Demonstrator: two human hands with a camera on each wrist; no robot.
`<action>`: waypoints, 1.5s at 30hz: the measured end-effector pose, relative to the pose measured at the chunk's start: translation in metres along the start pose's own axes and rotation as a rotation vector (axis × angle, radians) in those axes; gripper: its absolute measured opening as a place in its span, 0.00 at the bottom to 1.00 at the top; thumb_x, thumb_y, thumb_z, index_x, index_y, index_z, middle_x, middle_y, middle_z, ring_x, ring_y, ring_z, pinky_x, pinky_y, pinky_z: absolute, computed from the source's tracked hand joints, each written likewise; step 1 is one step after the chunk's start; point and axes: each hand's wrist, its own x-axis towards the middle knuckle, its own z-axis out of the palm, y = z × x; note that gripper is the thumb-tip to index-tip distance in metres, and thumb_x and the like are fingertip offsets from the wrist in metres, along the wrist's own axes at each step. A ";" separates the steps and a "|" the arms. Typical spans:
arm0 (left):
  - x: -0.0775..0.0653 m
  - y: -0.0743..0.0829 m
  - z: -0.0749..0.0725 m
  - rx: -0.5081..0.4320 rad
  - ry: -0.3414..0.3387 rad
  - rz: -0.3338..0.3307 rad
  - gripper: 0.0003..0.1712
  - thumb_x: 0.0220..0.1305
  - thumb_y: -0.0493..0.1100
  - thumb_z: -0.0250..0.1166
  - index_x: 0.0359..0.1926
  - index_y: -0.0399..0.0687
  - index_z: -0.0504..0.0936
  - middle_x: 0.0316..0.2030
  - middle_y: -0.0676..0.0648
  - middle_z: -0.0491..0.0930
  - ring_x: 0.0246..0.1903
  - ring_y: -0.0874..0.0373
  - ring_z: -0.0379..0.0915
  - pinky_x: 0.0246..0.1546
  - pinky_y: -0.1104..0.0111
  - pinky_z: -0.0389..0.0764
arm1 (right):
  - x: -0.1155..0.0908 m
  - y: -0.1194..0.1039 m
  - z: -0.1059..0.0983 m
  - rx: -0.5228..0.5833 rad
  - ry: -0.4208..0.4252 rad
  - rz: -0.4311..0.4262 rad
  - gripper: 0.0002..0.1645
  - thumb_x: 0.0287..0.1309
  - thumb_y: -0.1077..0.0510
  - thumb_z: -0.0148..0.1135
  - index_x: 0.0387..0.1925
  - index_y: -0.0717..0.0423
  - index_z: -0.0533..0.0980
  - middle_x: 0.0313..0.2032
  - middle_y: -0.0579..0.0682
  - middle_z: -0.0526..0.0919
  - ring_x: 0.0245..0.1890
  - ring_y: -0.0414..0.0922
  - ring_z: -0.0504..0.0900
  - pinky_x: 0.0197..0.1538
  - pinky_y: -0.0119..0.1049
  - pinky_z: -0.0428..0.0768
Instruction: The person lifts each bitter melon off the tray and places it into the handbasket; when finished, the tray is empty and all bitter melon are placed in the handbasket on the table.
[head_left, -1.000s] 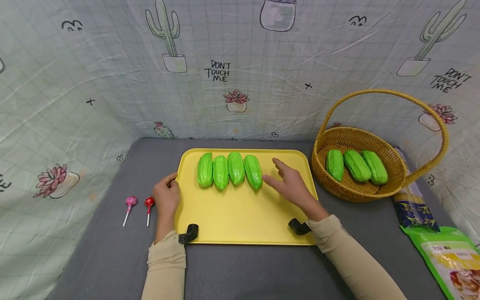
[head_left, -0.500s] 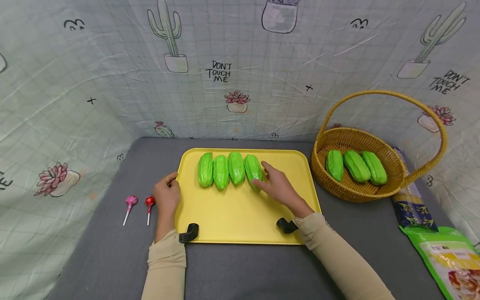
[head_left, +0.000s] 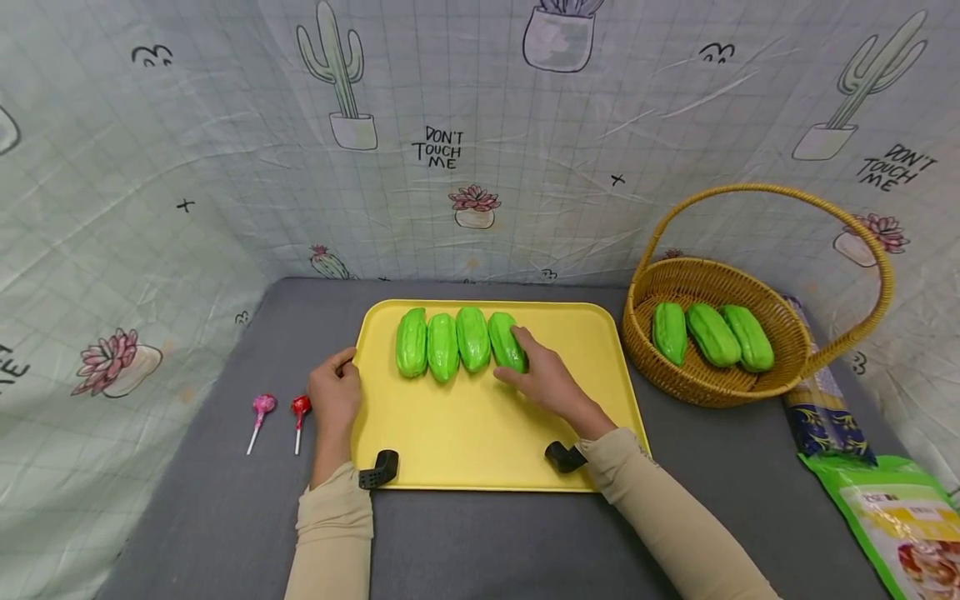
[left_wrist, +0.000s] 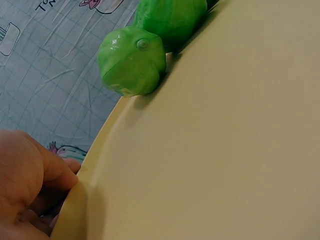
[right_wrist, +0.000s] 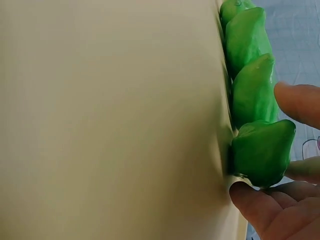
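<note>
Several glossy green ridged fruits, kind unclear, lie in a row near the far side of a yellow tray point(head_left: 465, 433). My right hand point(head_left: 543, 379) is at the rightmost green fruit point(head_left: 507, 342). In the right wrist view, its fingers point(right_wrist: 255, 207) lie along that fruit's outer side and low beside it, while the thumb point(right_wrist: 302, 102) stays raised and apart. At the tray's left rim, my left hand point(head_left: 333, 396) holds the edge with curled fingers. The leftmost green fruit point(left_wrist: 132, 62) shows end-on in the left wrist view.
Right of the tray stands a wicker basket point(head_left: 708, 393) with a tall handle and 3 more green fruits inside. Beyond it lie a blue-patterned packet point(head_left: 825, 421) and a green bag point(head_left: 900, 508). A pink lollipop point(head_left: 263, 404) and a red lollipop point(head_left: 301, 405) lie at the left.
My right hand has moved left from over the tray's right part to the rightmost green fruit, its fingers now beside it. The left hand has stayed at the tray's rim.
</note>
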 end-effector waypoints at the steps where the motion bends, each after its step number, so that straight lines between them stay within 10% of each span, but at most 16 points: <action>1: 0.000 0.000 0.000 0.001 0.000 0.000 0.22 0.76 0.35 0.48 0.62 0.36 0.81 0.62 0.33 0.79 0.63 0.39 0.74 0.61 0.50 0.75 | 0.000 0.000 0.000 -0.001 0.002 0.000 0.51 0.68 0.51 0.65 0.81 0.57 0.48 0.78 0.63 0.58 0.75 0.59 0.65 0.71 0.55 0.69; 32: 0.004 -0.006 0.003 0.015 0.013 0.010 0.23 0.76 0.36 0.47 0.63 0.37 0.80 0.61 0.33 0.80 0.62 0.39 0.75 0.60 0.50 0.77 | -0.010 -0.001 -0.006 -0.026 0.109 -0.033 0.46 0.70 0.52 0.63 0.80 0.61 0.53 0.69 0.67 0.71 0.57 0.56 0.80 0.56 0.51 0.79; 45: 0.001 -0.002 0.001 0.028 0.011 0.023 0.22 0.76 0.34 0.48 0.62 0.36 0.81 0.61 0.32 0.80 0.62 0.38 0.75 0.61 0.48 0.76 | -0.022 -0.006 -0.020 0.070 0.178 -0.084 0.48 0.70 0.52 0.63 0.80 0.61 0.51 0.78 0.64 0.56 0.71 0.59 0.71 0.66 0.52 0.77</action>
